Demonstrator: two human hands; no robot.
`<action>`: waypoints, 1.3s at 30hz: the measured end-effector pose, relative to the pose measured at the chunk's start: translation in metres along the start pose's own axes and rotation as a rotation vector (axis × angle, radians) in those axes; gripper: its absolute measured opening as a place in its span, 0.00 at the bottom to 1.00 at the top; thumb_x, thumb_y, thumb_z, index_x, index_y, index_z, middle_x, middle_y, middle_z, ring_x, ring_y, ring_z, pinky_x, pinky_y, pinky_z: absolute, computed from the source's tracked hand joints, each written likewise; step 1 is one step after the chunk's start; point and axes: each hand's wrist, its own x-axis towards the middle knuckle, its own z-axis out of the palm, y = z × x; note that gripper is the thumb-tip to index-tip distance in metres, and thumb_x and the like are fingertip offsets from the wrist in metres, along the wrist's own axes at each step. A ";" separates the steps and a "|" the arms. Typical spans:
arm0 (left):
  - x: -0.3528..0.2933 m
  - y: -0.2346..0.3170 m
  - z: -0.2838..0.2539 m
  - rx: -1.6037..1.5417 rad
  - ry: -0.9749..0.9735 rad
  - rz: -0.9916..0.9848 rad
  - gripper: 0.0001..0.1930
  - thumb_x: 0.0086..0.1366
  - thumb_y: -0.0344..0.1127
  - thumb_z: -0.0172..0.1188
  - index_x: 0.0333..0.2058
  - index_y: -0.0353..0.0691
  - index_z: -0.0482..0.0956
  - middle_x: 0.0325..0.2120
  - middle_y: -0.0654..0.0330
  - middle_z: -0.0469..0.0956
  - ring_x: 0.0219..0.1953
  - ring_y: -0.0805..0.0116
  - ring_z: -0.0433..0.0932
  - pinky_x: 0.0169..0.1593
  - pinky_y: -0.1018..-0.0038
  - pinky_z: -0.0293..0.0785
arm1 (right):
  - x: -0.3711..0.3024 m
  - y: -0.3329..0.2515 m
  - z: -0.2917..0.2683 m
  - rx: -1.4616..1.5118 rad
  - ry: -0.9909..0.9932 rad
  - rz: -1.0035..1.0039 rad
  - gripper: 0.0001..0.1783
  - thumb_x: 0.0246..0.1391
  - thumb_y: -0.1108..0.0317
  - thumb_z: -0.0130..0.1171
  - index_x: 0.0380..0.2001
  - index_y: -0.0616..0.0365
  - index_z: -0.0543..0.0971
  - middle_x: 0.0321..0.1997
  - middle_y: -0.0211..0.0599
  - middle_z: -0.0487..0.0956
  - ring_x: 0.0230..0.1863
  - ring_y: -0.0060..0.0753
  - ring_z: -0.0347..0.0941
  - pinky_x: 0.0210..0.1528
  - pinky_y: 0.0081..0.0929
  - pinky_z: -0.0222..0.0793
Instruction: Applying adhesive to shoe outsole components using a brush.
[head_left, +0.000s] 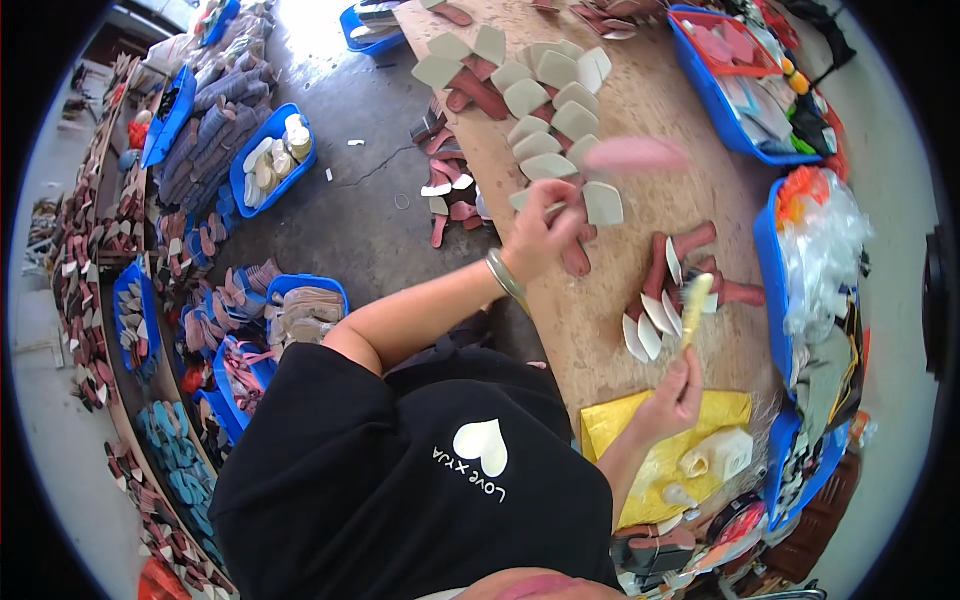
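My left hand [548, 228], with a bangle at the wrist, is over the wooden table, its bent fingers slightly smeared. Just beyond its fingertips is a blurred pink sole-shaped piece [637, 154]; I cannot tell whether the fingers touch it. Dark red insoles with pale heel pieces [574, 121] lie overlapping on the table beyond that hand. My right hand [675, 397] is closed around the pale yellow handle of a brush [695, 310], bristles up. Beside the brush lies a smaller heap of dark red pieces with white ends [657, 312].
A yellow sheet [625, 425] at the table's near end carries an opened white plastic bottle [730, 452]. Blue bins [768, 270] with bags and scraps line the right side. On the floor at left stand a blue basin [243, 190] and stacks of shoe parts [215, 150].
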 end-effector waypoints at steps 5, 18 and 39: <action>0.108 -0.083 -0.120 0.394 0.323 0.021 0.14 0.68 0.34 0.49 0.49 0.34 0.70 0.35 0.59 0.76 0.36 0.75 0.72 0.42 0.76 0.70 | 0.012 0.024 0.028 0.082 0.069 0.259 0.12 0.57 0.72 0.55 0.44 0.64 0.79 0.22 0.16 0.68 0.19 0.08 0.50 0.19 0.11 0.41; 0.218 -0.269 -0.184 0.399 0.494 -0.137 0.16 0.60 0.29 0.56 0.47 0.34 0.68 0.40 0.49 0.74 0.43 0.55 0.73 0.48 0.66 0.69 | 0.037 0.006 0.095 0.083 0.070 0.542 0.13 0.57 0.70 0.56 0.44 0.65 0.78 0.26 0.20 0.73 0.18 0.07 0.53 0.19 0.10 0.44; 0.202 -0.032 0.133 0.386 -0.885 0.340 0.14 0.60 0.32 0.54 0.45 0.39 0.73 0.38 0.56 0.76 0.41 0.64 0.74 0.46 0.70 0.70 | 0.016 0.046 -0.021 0.298 0.804 0.625 0.14 0.60 0.71 0.51 0.46 0.68 0.75 0.16 0.19 0.60 0.15 0.09 0.50 0.16 0.12 0.45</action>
